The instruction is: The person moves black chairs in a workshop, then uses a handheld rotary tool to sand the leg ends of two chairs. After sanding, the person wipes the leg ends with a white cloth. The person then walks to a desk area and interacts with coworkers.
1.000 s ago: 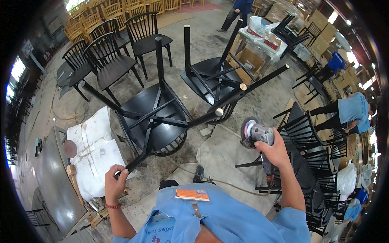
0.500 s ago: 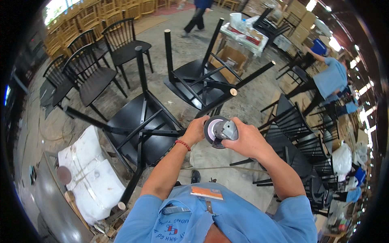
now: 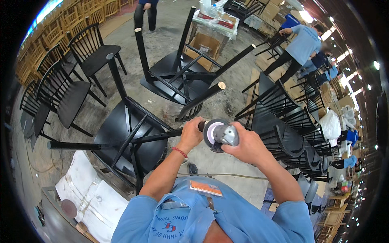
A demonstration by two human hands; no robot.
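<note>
Left hand (image 3: 192,133) moved, clasping chair leg (image 3: 201,126), right hand (image 3: 245,143) gripping sander (image 3: 225,135)

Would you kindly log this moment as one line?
left hand: grips black chair leg | right hand: holds sander | disc: at leg's end

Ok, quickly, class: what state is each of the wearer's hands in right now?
Left hand: closed around a chair leg, near its end.
Right hand: closed, holding the sander.
</note>
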